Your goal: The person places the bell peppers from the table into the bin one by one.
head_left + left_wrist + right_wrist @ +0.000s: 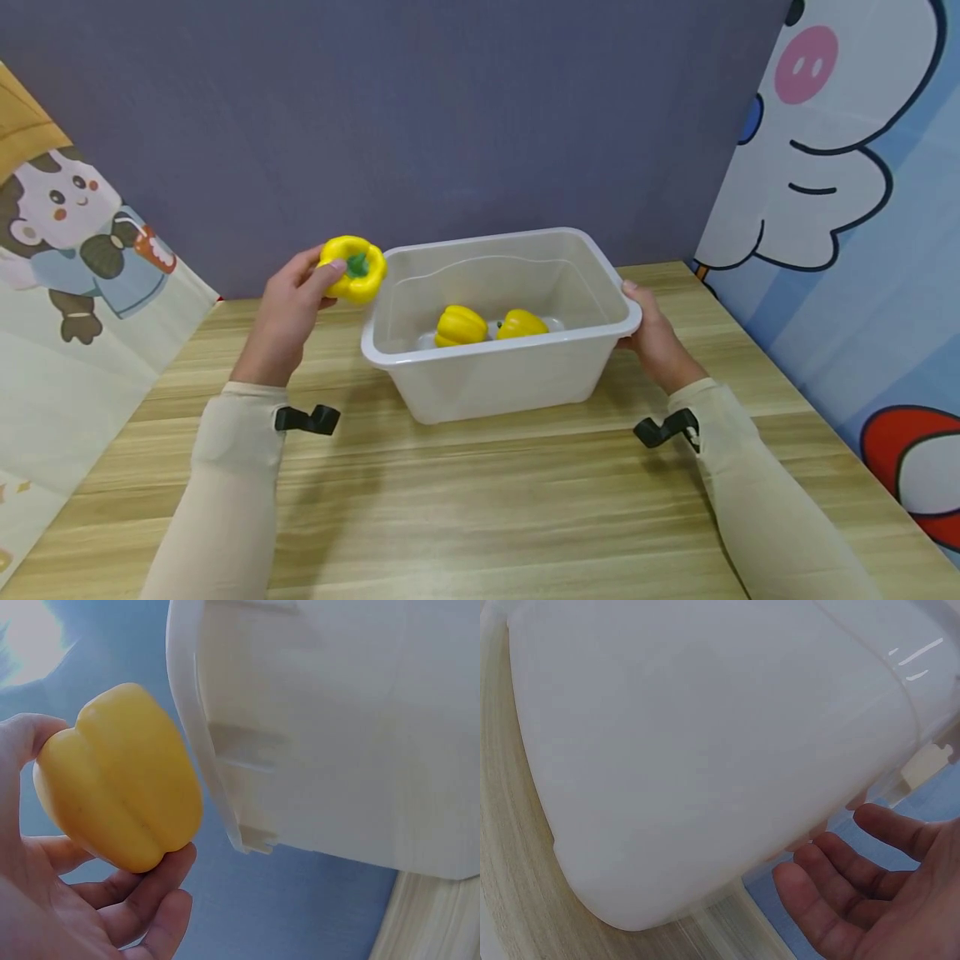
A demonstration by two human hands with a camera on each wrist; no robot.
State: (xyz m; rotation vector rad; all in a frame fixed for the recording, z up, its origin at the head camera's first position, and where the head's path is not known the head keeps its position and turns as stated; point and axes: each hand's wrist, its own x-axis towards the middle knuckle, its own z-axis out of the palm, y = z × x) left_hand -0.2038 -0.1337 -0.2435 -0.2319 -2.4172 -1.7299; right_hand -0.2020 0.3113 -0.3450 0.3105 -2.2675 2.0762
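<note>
A yellow bell pepper with a green stem is held by my left hand, beside the left end of a white plastic bin. In the left wrist view the thumb and fingers curl round the pepper, apart from the bin's rim. Two more yellow peppers lie on the bin floor, one pepper left of the other pepper. My right hand grips the bin's right end at the rim. Its fingers are below the rim by the side wall.
The bin stands on a wood-grain table. Behind it rises a dark blue-grey panel. Cartoon-printed panels flank the table, a cream one at left and a blue one at right.
</note>
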